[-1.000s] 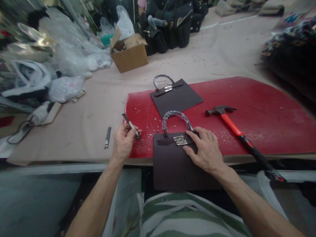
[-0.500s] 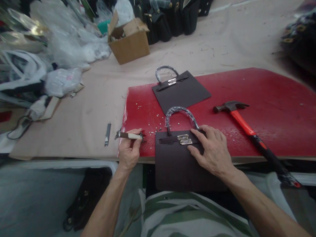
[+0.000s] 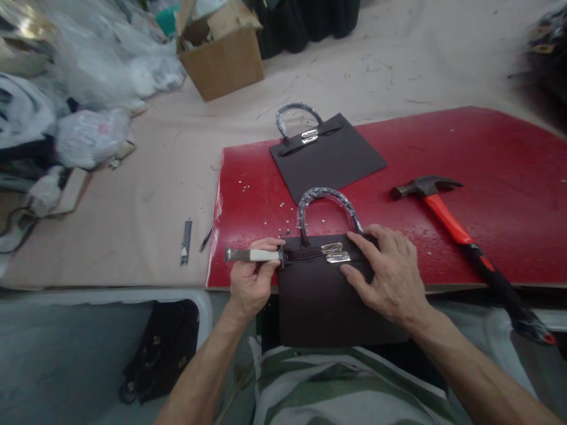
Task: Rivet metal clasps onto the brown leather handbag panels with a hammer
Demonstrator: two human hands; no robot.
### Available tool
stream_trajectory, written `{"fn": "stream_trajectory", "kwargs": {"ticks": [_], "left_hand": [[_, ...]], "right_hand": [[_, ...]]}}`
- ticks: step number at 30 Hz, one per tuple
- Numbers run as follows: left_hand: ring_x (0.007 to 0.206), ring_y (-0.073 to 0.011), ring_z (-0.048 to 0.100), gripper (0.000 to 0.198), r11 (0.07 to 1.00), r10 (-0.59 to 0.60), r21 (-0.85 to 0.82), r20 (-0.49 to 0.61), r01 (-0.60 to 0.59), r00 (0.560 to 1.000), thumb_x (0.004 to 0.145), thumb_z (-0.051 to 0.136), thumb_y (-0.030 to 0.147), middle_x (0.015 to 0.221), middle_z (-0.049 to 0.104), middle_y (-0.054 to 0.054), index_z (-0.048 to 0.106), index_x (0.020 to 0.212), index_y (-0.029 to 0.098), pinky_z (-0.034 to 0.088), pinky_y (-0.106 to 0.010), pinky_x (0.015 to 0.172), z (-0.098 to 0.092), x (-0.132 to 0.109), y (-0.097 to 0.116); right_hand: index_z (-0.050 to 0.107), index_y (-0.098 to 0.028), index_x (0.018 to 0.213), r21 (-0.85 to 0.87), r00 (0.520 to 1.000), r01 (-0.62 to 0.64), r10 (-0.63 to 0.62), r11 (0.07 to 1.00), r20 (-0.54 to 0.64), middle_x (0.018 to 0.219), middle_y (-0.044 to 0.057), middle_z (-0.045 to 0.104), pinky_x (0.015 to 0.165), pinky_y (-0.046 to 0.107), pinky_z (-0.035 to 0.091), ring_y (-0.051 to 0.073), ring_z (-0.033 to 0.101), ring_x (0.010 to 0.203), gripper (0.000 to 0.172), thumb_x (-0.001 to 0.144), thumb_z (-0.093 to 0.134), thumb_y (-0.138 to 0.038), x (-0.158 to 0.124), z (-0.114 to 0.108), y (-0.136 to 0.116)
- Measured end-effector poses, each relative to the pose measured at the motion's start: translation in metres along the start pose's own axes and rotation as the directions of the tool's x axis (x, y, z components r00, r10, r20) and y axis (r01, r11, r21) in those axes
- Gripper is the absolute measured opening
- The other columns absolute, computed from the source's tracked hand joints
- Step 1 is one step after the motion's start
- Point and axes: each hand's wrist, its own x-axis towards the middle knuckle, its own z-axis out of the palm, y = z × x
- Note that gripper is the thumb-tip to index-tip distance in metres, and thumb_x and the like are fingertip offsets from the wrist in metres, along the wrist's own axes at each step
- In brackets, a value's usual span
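My left hand (image 3: 253, 277) is closed around a short metal punch (image 3: 264, 255) with a white-wrapped middle. Its wide end is at the left end of the strap on a dark brown bag panel (image 3: 323, 313); whether it touches is unclear. My right hand (image 3: 390, 271) lies on the panel's upper right with fingers spread, beside two silver metal clasps (image 3: 336, 252). A plastic-wrapped handle (image 3: 325, 193) arches from the panel's top edge. The panel's lower part hangs over the table edge toward my body.
A similar panel (image 3: 328, 156) lies behind on the red board (image 3: 500, 177), with small pale discs scattered nearby. A claw hammer (image 3: 452, 221) rests at right. Left are a flat metal blade (image 3: 186, 242) and a thin pointed tool (image 3: 206, 237). A cardboard box (image 3: 221, 65) stands behind.
My left hand has moved right with the punch, from over the board to the panel's left edge. The right hand keeps its place on the panel. The view has tilted down slightly.
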Motion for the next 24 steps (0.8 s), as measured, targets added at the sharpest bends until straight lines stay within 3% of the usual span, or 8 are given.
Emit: {"fn": "stream_trajectory", "kwargs": {"ticks": [4,24], "left_hand": [[0.106,-0.0216,0.069,0.013,0.997,0.076,0.023,0.036,-0.077,0.996,0.093,0.062,0.011,0.11,0.071,-0.009,0.063,0.104,0.017,0.057,-0.041,0.097,0.0035,0.0018,0.0002],[0.107,-0.0221,0.069,0.019,0.982,0.161,0.086,0.1,-0.17,0.982,0.093,0.06,0.009,0.111,0.069,-0.009,0.059,0.109,0.02,0.058,-0.044,0.094,0.0081,0.0028,-0.0009]], "right_hand": [[0.061,-0.014,0.131,-0.01,1.0,-0.005,0.005,1.0,0.008,0.129,0.019,0.054,0.104,0.058,0.04,0.038,0.05,0.121,0.053,0.091,0.056,-0.047,0.0001,-0.0002,-0.0009],[0.061,-0.015,0.131,-0.013,1.0,-0.02,0.021,1.0,0.014,0.132,0.018,0.053,0.107,0.057,0.037,0.037,0.048,0.123,0.052,0.09,0.057,-0.047,-0.0006,-0.0008,-0.0019]]}}
